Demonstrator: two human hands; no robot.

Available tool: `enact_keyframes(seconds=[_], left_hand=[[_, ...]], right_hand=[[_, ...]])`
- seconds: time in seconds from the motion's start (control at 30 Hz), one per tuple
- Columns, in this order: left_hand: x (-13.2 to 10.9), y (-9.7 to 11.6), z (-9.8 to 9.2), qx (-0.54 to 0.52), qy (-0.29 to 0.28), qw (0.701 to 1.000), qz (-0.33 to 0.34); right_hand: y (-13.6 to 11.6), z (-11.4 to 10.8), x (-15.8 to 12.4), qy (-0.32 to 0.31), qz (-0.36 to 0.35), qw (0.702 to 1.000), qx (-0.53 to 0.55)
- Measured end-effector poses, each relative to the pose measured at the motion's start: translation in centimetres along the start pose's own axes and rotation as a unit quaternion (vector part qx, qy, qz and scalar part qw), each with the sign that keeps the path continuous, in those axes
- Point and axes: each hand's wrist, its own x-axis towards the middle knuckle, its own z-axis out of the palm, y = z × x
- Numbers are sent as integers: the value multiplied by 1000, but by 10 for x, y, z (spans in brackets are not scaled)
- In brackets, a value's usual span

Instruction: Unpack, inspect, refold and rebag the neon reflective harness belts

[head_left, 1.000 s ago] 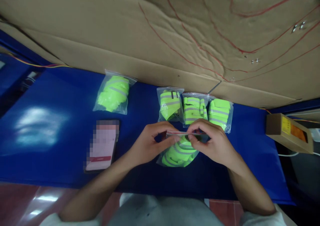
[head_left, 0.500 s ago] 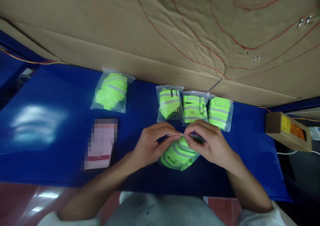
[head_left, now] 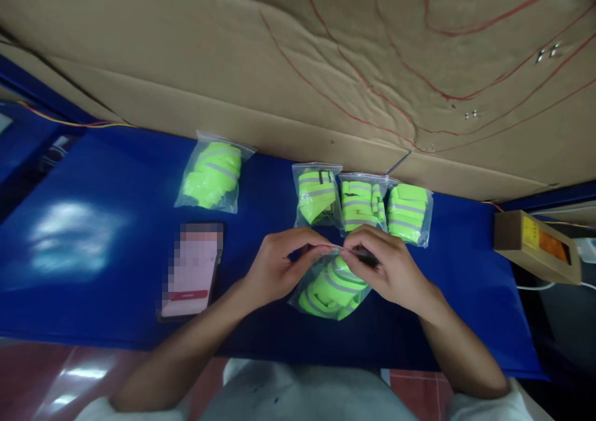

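A clear zip bag with a yellow-green reflective strap (head_left: 333, 287) hangs low over the blue table (head_left: 261, 222), near its front edge. My left hand (head_left: 282, 262) pinches the top edge of this bag from the left. From the right, my right hand (head_left: 384, 266) pinches the same edge, the fingertips of both hands close together. Beyond my hands lie three similar bags side by side: a left one (head_left: 317, 194), a middle one (head_left: 362, 203) and a right one (head_left: 408, 213). Another bagged strap (head_left: 214, 172) lies apart at the back left.
A phone (head_left: 190, 272) with a lit screen lies left of my left hand. Brown board (head_left: 186, 54) with red lines rises behind the table. On the right are a small cardboard box (head_left: 535, 244) and white cables. Yellow and red wires run at the back left.
Both hands keep their pinch on the bag's edge, and my left fingertips have shifted slightly. The view has moved a little.
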Motion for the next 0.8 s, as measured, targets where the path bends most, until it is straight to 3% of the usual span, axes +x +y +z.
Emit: enact_keyframes(seconds=[0.13,0.3,0.47,0.53,0.67,0.8], left_hand=[[1,0,3,-32,-26,999,-23],[-1,-1,4,-50,-15,998,-37],[4,0,-12,-84,-32,992,-90],[7,1,-22,-87,-66,989,-103],[9,3,-37,-48,-124,988,-82],[6,7,-38,13,-92,994,-52]], right_hand=[[1,2,-1,-13,10,1000,10],[1,0,1,-10,8,999,41],[8,-14,2,-31,38,997,51],[13,-18,2,-15,38,997,61],[21,-26,2,0,-2,998,68],[20,-28,2,-29,-19,998,46]])
